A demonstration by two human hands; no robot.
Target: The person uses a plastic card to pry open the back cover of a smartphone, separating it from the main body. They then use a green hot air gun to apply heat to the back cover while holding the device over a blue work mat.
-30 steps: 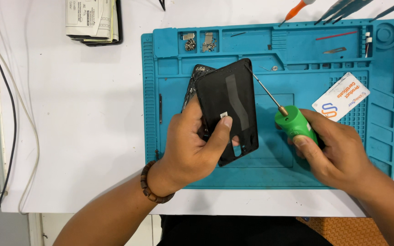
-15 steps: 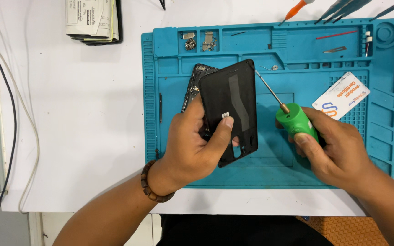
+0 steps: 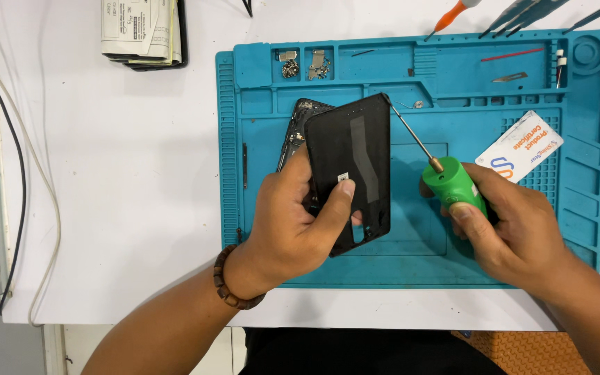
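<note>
**Back cover held over phone body, screwdriver tip at its top corner**

Hidden / unclear: the phone body (image 3: 298, 128) is mostly covered by the black back cover (image 3: 353, 167); only a strip at its upper left edge is seen. The contents of the mat's small top compartments are too small to be identified beyond metal bits. Tools at the mat's upper right edge are cut off by the frame. A dark object at the far right of the mat is cropped, as is a green round item above it.

Hands: the left hand (image 3: 293, 222) is closed around the lower left part of the back cover, thumb pressed on its face, fingers hidden behind. The cover is held tilted above the centre of the blue work mat (image 3: 258, 229). The right hand (image 3: 515, 232) is closed on the green handle of the screwdriver (image 3: 453, 187), right of centre on the mat; the shaft is angled up-left, its tip touching the cover's top right corner. A bead bracelet (image 3: 234, 285) is worn on the left wrist.

Counts: one cover, one phone body, one screwdriver in hand, one white card (image 3: 519, 146) on the mat's right part, one paper-topped stack (image 3: 144, 31) well left of the mat's top, two cables (image 3: 15, 173) far left of the mat.
</note>
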